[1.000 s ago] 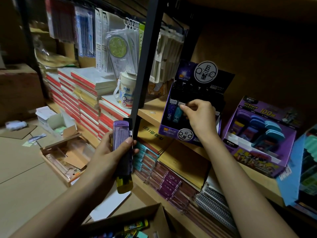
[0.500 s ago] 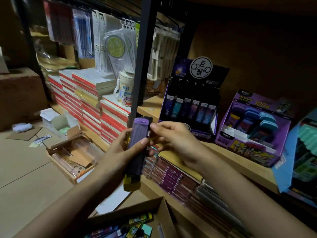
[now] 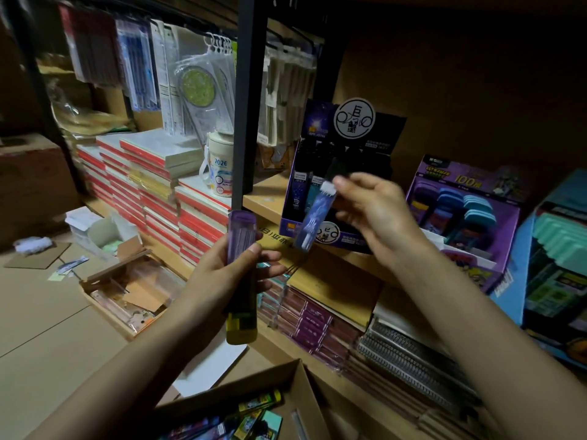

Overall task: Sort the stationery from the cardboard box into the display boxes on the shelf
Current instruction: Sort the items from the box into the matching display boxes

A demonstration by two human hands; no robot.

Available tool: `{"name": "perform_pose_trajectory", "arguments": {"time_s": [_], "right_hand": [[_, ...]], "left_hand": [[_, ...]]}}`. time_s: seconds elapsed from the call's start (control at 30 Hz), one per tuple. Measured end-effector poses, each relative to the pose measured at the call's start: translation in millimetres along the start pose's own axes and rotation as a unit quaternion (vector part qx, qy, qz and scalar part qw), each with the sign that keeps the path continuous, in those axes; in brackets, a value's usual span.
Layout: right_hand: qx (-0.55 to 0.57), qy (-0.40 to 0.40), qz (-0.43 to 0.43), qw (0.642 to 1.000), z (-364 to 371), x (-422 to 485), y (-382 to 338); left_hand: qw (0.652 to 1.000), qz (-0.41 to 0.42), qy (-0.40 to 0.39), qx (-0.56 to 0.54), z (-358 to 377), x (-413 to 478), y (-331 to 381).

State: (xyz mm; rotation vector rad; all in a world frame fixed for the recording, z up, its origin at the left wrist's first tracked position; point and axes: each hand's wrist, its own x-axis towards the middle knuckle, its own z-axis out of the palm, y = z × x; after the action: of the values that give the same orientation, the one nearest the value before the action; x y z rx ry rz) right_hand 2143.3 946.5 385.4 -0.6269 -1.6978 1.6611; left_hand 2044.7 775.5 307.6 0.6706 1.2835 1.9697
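Sorting looks midway: the cardboard box (image 3: 305,395) still holds packs (image 3: 251,411), and the display box (image 3: 349,244) on the shelf has a few cases in it. The left hand (image 3: 216,281) grips a stack of slim cases (image 3: 242,230), purple over yellow. The right hand (image 3: 378,217) pinches a tilted blue case (image 3: 314,214) by its white end, just in front of that display box.

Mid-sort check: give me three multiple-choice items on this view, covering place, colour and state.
1. Where is the blue case that the right hand pinches? A in the air before the dark display box; B slotted into it; C out of view.
2. Lower end of the left hand's stack: A red; B yellow; C white.
3. Left hand: A open; B curled, empty; C gripping the stack.
Answers: A, it hangs outside the slots; B, a yellow tip shows below the palm; C, fingers curl round it.
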Motion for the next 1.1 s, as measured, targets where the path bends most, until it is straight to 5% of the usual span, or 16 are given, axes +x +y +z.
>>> {"name": "perform_pose_trajectory", "arguments": {"time_s": [0.2, 0.43, 0.63, 0.83, 1.0, 1.1], "right_hand": [[-0.015, 0.104, -0.123, 0.987, -23.8, 30.9, -6.5], [-0.208, 0.076, -0.245, 0.944, -21.6, 48.5, 14.7], [-0.2, 0.057, -0.219, 0.953, -23.2, 58.5, 20.4], [-0.222, 0.101, -0.165, 0.956, -19.0, 67.1, 30.9], [-0.358, 0.139, -0.197, 0.902, -16.4, 63.9, 30.2], [-0.404, 0.121, -0.19, 0.887, -17.2, 56.4, 29.3]], "left_hand": [[1.0, 0.006, -0.005, 0.024, -6.0, 5.2, -2.3], [0.998, 0.003, -0.004, 0.067, -9.6, 11.6, -7.9], [0.997, -0.002, 0.012, 0.078, -3.5, 9.7, -7.6], [0.989, -0.131, 0.02, -0.061, 7.7, 30.1, -2.4], [0.989, -0.119, 0.081, 0.044, 8.3, 37.0, -3.8], [0.995, -0.057, 0.035, 0.072, -4.4, 21.5, -10.9]]}}
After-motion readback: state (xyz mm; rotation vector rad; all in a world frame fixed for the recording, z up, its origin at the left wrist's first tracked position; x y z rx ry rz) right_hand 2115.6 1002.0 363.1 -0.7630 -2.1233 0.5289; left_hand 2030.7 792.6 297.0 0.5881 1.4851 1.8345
